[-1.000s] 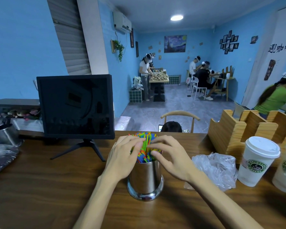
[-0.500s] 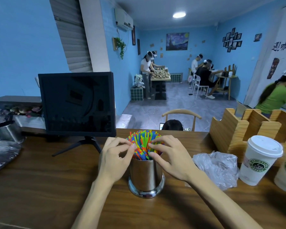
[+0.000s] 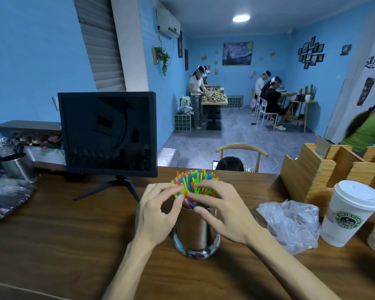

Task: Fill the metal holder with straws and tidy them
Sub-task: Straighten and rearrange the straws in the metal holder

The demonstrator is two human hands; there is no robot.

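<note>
The straws point(image 3: 194, 184) were pinched at the fanned bundle's sides by the left hand point(image 3: 155, 213) and right hand point(image 3: 223, 215); the metal holder point(image 3: 196, 232) could be tipped by uneven sideways pressure.

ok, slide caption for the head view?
Both hands, left hand and right hand, tidy colourful straws in metal holder.
</note>
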